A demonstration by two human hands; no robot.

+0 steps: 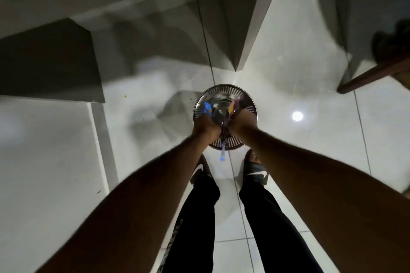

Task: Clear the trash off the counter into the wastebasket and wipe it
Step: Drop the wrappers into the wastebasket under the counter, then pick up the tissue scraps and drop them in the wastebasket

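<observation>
A round slatted wastebasket [224,92] stands on the white tiled floor just in front of my feet. Both arms reach straight down over its opening. My left hand [205,127] and my right hand [241,123] are pressed together and clutch a bundle of trash [219,111]: clear plastic with blue, yellow and purple wrappers. The bundle is above the basket's mouth. A blue strip [222,154] dangles below my wrists. Motion blur hides the finer detail of the trash.
A white counter [44,150] lies at the left, its edge close to my left arm. White cabinet fronts [246,29] rise ahead. A dark wooden piece of furniture [375,73] juts in at the right. My sandalled feet [255,170] flank the basket.
</observation>
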